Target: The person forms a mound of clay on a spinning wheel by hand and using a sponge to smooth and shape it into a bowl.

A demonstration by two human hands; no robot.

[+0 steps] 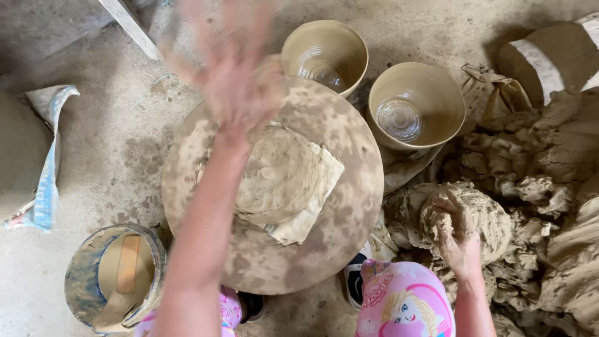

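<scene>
My right hand (458,240) digs curled fingers into the soft, heavy, sticky grey-brown clay lump (471,215), best scooped from underneath; left hand (234,75) blurred, spread open, empty.

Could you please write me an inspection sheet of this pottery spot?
Surface: round wheel, mottled with clay; flat clay pad on a square sheet at its middle.
Job's things: clay lump on the heap at right.
Clutter: two bowls holding water; bucket of slip with a stick.
Hands: left hand raised, blurred, open; right hand gripping the lump.
Cables: nothing seen.
Surroundings: dirt floor, sack at left.
</scene>
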